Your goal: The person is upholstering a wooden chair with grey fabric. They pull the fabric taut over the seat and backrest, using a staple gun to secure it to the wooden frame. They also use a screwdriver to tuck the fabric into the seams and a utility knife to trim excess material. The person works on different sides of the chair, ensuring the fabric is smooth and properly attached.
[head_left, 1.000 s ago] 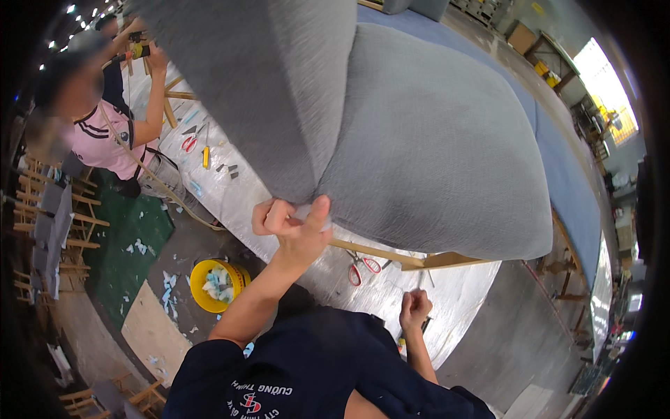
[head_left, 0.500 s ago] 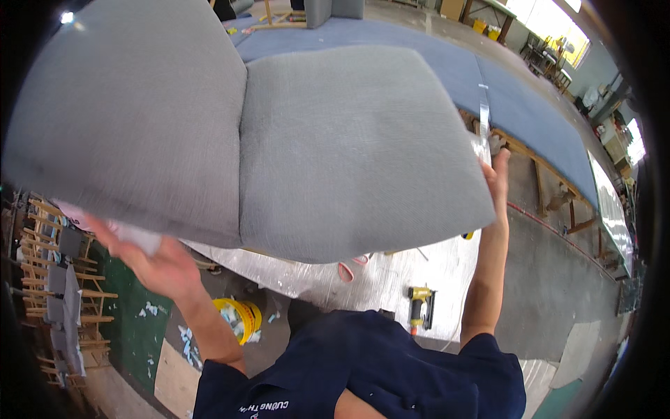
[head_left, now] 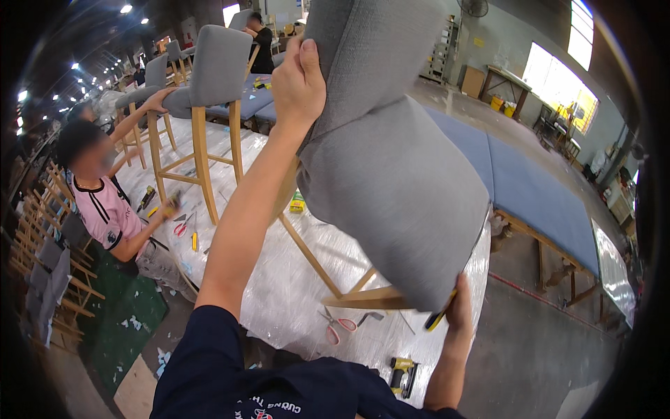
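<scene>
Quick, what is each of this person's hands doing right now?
Left hand: closed on the backrest of the grey upholstered chair.
Right hand: under the chair's seat edge, gripping a yellow-handled tool.

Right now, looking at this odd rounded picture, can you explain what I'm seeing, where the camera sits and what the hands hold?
The camera sits on a person's head, looking down through a fisheye lens, so straight edges bend. No machine: two bare hands. The left hand has a grip on the backrest of a grey upholstered chair, lifted above a plastic-covered table. The right hand supports the seat's lower edge and seems to hold a yellow-and-black tool. Red-handled scissors lie on the table, a yellow stapler beneath. Another person works on a second grey chair.
</scene>
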A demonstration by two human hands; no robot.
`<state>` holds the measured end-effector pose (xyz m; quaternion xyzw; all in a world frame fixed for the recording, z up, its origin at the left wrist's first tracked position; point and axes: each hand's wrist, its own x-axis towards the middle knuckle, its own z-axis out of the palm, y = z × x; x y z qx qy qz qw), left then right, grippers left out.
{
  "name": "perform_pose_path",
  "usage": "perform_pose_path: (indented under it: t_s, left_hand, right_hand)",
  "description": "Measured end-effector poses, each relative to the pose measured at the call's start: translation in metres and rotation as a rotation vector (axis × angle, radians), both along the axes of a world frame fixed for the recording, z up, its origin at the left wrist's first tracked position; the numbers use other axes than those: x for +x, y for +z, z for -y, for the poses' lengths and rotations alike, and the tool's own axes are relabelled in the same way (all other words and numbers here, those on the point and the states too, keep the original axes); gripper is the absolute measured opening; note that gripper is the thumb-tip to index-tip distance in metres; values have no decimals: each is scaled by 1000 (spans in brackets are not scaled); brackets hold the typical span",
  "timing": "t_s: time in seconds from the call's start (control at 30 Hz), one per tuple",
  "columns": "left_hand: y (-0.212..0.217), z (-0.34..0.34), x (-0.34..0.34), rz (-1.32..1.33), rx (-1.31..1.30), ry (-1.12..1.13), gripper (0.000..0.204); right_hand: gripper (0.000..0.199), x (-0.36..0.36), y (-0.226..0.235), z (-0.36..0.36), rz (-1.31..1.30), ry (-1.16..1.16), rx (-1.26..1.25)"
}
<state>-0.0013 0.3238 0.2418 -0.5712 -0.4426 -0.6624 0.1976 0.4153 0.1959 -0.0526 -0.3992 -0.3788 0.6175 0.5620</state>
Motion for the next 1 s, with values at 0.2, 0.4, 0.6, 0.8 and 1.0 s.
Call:
perform_pose_path:
  t_s: [0.2, 0.4, 0.6, 0.8, 1.0]
  left_hand:
    - [-25, 20, -36, -8, 236, -126, 48]
    - [-30, 74, -73, -91, -136, 249, 35]
    - [-140, 117, -80, 339, -487, -330, 46]
    - [-178, 144, -36, 564, -447, -485, 46]
    - [-176, 162, -38, 370, -357, -307, 48]
  right_hand:
    - [89, -38, -37, 30, -404, -51, -285]
    - [108, -57, -56, 92, -364, -47, -288]
    - [111, -84, -79, 129, -267, -58, -236]
    - [117, -55, -114, 159, -261, -50, -212]
    - [120, -60, -106, 174, -189, -94, -195]
